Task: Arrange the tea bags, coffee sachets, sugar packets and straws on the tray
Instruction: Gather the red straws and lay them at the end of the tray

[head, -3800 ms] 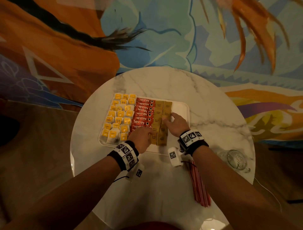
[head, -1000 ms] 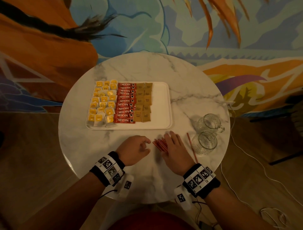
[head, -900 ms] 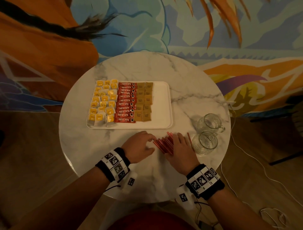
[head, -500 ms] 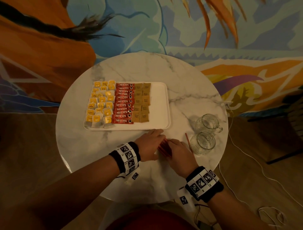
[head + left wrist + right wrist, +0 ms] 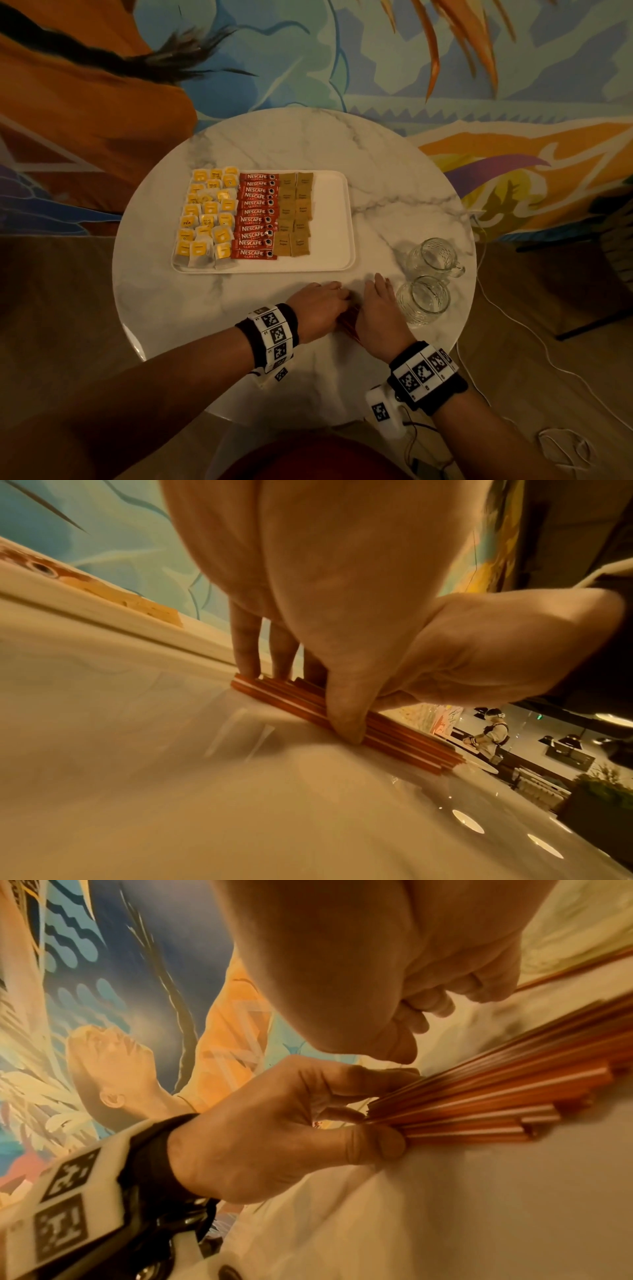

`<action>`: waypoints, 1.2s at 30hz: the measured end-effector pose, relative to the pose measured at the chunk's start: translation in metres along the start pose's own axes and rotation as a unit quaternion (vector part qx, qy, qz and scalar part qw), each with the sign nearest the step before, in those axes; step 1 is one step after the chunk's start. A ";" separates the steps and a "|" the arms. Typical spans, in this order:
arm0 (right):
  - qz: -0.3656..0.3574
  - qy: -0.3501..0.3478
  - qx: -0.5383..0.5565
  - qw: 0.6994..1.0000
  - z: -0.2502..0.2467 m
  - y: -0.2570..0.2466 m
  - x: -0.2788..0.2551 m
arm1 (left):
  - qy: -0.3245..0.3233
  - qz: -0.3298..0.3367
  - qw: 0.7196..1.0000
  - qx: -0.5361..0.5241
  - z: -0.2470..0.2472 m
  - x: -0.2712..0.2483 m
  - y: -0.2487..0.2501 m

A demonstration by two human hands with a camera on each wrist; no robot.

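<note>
A white tray on the round marble table carries yellow tea bags on the left, red coffee sachets in a middle column and brown sugar packets beside them. Its right part is bare. In front of the tray a bunch of red straws lies on the table between my hands. My left hand pinches the bunch, thumb on the near side and fingers on the far side of the straws. From the right, my right hand cups the straws with curled fingers.
Two glass mugs stand just right of my right hand. One loose straw lies apart from the bunch, on the mug side. White cables trail over the floor at the right table edge.
My hands left the sugar packets on the tray and came to the table front. The spread straws have been pushed together into one tight bunch between both hands.
</note>
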State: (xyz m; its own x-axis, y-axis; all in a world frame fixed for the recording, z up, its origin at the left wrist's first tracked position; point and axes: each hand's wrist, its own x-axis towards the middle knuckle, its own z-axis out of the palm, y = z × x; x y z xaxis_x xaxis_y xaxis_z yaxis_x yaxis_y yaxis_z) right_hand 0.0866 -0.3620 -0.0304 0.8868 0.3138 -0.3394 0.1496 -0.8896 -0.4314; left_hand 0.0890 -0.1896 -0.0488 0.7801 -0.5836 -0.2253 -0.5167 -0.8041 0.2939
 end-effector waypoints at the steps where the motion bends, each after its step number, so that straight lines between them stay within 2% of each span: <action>1: 0.008 -0.003 -0.006 1.000 0.002 -0.001 0.002 | 0.002 0.000 1.000 0.004 0.002 -0.001 -0.001; 6: 0.027 -0.019 -0.051 0.998 0.001 -0.007 0.003 | 0.022 0.003 1.000 0.001 0.007 -0.005 -0.005; 10: -0.017 -0.039 0.042 0.998 0.000 -0.015 0.003 | 0.041 -0.001 0.999 -0.019 0.012 -0.012 -0.010; 14: -0.093 -0.066 0.108 0.988 -0.003 -0.026 0.004 | 0.051 -0.018 0.998 -0.032 0.005 -0.024 -0.013; 16: -0.129 -0.058 0.146 0.979 -0.006 -0.029 0.004 | 0.047 -0.037 0.998 -0.034 0.000 -0.032 -0.017; 18: -0.133 -0.027 0.175 0.975 -0.012 -0.027 0.006 | 0.037 -0.065 0.996 -0.041 -0.003 -0.041 -0.022; 21: -0.108 0.009 0.087 0.990 -0.017 -0.014 0.013 | 0.030 -0.104 0.993 -0.045 -0.006 -0.054 -0.028; 24: -0.100 -0.037 -0.037 0.994 -0.015 -0.001 0.017 | 0.029 -0.131 0.990 -0.051 -0.007 -0.066 -0.031; 26: -0.136 -0.067 -0.064 0.986 -0.012 -0.001 0.017 | 0.027 -0.138 0.988 -0.056 -0.010 -0.068 -0.030; 31: -0.219 -0.089 -0.095 0.967 0.002 -0.015 0.017 | 0.022 -0.149 0.987 -0.052 -0.013 -0.060 -0.024; 33: -0.224 -0.091 -0.099 0.965 0.003 -0.014 0.017 | 0.015 -0.137 0.989 -0.061 -0.013 -0.056 -0.021; 36: -0.194 -0.083 -0.135 0.968 -0.007 -0.006 0.017 | 0.004 -0.113 0.992 -0.056 -0.012 -0.048 -0.018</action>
State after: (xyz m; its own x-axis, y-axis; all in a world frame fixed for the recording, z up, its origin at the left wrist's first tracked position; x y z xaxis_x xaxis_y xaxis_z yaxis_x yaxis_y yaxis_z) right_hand 0.1034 -0.3535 -0.0279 0.6620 0.6707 -0.3346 0.5859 -0.7415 -0.3269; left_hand 0.0650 -0.1456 -0.0320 0.8748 -0.3884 -0.2896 -0.2858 -0.8963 0.3389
